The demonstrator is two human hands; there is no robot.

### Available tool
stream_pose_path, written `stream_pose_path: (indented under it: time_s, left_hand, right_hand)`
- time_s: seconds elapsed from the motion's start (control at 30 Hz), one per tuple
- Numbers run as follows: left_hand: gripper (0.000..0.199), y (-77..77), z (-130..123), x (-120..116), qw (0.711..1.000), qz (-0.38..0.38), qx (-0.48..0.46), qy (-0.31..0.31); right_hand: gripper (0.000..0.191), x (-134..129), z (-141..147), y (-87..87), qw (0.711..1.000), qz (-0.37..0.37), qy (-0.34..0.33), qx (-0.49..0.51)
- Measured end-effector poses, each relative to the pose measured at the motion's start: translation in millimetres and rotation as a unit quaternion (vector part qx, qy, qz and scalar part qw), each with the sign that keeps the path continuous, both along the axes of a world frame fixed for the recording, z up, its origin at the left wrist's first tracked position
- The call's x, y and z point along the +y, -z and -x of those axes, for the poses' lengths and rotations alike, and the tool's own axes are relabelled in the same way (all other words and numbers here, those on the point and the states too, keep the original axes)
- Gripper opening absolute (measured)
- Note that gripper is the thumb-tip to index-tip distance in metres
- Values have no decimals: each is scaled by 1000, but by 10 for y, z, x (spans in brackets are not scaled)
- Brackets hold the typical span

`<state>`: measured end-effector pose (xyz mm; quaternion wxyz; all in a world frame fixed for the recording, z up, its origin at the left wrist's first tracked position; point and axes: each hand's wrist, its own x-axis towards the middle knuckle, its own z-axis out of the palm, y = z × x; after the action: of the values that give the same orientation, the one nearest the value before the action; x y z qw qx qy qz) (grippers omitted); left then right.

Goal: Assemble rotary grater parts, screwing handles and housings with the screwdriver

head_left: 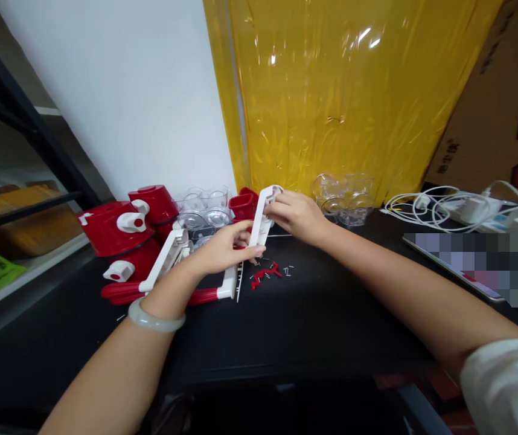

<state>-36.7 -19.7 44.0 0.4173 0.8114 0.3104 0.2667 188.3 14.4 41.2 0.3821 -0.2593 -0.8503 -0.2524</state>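
Observation:
An angled white plastic shell (262,219), hollow on the side facing right, is held up above the black table. My left hand (226,246) is closed round its lower end, thumb along the front. At its upper part my right hand (299,212) is closed, fingertips pressed together against the hollow side; whether they also pinch a small part is hidden. Below lie small red plastic pieces (265,275) and several little metal screws or pins (287,270). Beside my left hand, white and red handle-like parts (166,261) rest on the table.
Red housings with white knobs (118,229) stand at the left. Clear plastic cups (202,208) and more clear parts (347,199) line the back, near red pieces (242,205). White cables (426,208) and a tablet-like device (467,266) lie at the right. A shelf (37,266) borders the left.

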Motion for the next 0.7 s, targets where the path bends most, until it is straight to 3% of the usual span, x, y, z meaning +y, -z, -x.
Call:
stream_pose_path:
  time_s: [0.1, 0.23, 0.37, 0.7]
  left_hand:
    - [41, 18, -7, -16, 989, -121, 84, -34]
    - [36, 24, -3, -25, 945, -240, 198, -103]
    - [39, 50, -1, -3, 934, -258, 221, -109]
    - [44, 67, -12, 26, 952, -241, 150, -112]
  right_hand:
    - [27, 44, -42, 24, 1000, -4, -1, -10]
    - [20, 56, -25, 93, 999, 19, -12, -37]
    - [20, 66, -4, 160, 999, 25, -5, -45]
    - [17, 84, -1, 231, 999, 12, -36, -29]
